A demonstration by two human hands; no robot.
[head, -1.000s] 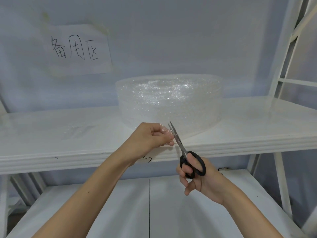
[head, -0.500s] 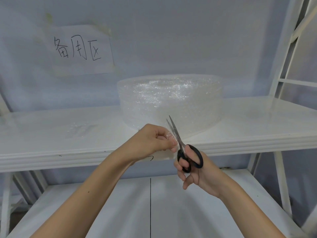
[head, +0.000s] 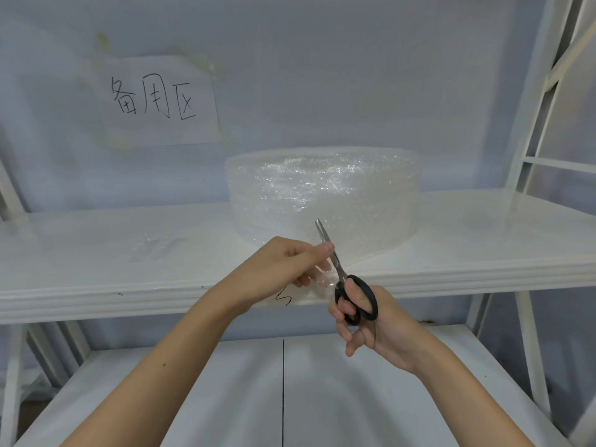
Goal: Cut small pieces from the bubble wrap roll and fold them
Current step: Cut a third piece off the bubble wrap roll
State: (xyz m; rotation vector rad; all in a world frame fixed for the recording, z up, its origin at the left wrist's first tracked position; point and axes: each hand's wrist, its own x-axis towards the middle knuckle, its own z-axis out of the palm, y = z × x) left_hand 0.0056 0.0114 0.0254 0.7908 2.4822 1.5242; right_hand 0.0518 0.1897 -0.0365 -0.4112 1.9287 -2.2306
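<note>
A wide roll of clear bubble wrap (head: 322,191) stands on the upper white shelf (head: 96,269). Its loose end (head: 354,250) runs down toward the shelf's front edge. My left hand (head: 290,266) pinches a small strip of that wrap (head: 322,279) between thumb and fingers. My right hand (head: 364,321) grips black-handled scissors (head: 348,291), fingers through the loops. The blades point up and away, nearly together, right beside my left fingertips and against the wrap.
A paper sign with handwritten characters (head: 154,101) is taped to the wall. A flat bit of bubble wrap (head: 154,250) lies on the shelf to the left. A lower white shelf (head: 283,398) spans below my arms. White frame posts (head: 529,350) stand at right.
The scissors moved up and forward along the wrap, and the blades closed from slightly apart to nearly together. My left hand stayed pinching the strip and shifted slightly.
</note>
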